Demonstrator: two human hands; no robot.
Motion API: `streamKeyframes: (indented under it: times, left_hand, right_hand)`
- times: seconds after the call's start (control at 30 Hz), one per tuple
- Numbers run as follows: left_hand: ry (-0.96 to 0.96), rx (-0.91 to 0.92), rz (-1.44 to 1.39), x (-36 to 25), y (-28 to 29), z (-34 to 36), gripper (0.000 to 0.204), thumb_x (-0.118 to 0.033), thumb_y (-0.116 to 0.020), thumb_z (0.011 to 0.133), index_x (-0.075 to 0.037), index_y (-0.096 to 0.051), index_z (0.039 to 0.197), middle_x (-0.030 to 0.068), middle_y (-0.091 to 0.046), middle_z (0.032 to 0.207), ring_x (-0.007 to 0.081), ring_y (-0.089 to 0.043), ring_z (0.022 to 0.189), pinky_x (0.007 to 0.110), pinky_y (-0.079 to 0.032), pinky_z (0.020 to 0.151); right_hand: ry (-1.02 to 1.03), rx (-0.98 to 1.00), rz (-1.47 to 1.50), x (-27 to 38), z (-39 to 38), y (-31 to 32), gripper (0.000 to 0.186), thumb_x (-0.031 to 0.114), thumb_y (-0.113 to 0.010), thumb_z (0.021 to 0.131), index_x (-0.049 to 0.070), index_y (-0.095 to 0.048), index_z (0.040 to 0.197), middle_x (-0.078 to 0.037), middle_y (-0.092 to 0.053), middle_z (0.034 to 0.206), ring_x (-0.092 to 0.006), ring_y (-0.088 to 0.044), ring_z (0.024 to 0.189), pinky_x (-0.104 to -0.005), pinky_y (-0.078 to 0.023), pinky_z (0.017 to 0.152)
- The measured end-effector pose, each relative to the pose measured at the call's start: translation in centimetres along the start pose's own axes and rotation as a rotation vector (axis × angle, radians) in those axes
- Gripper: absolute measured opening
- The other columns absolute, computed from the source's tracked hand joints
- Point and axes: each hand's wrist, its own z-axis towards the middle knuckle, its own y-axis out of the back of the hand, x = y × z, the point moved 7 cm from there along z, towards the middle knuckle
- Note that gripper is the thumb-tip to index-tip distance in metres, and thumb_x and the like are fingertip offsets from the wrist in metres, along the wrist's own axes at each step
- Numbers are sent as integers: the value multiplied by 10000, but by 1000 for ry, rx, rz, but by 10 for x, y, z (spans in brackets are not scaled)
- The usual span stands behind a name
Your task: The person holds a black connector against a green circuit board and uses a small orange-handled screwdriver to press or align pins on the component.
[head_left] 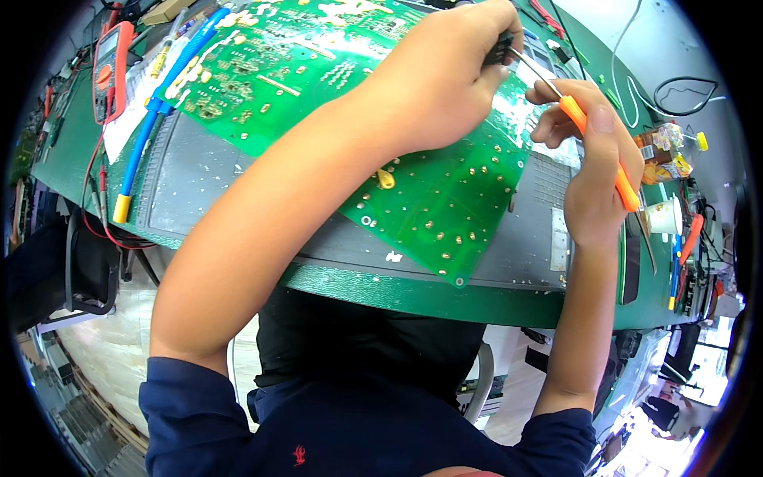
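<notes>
Green circuit board (350,103) lies tilted on a grey metal case (509,238) on the desk (381,290). At one o'clock the left hand (445,71) is closed around a small dark part (499,49). The right hand (596,167) grips an orange screwdriver (600,151), its metal tip touching that part. A blue tube (155,111) lies at ten o'clock, beside a red meter (110,67).

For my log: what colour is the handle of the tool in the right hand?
Orange handle, with a metal shaft, held in the right hand; seen in the head view.
</notes>
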Motion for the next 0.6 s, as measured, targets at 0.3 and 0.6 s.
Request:
streamKeyframes:
  times: [0.3,0.6]
  left_hand:
    - [-80,-139,136,4,-7,-4,155,-19,-597,828,11,-559,975,223,-634,818,412,-631,821,444,-498,732]
    - [-92,-34,9,-13,-2,-4,312,-1,-582,879,5,-443,1159,225,-581,928,377,-601,858,412,-476,758]
  right_hand:
    - [-13,27,12,-5,-2,0,452,315,-376,1016,-31,-666,991,-96,-667,921,-146,-581,804,-279,-447,710]
    - [14,-32,89,0,-1,-6,512,366,-343,1030,-17,-645,1184,-144,-663,1143,-228,-628,1058,-338,-474,915]
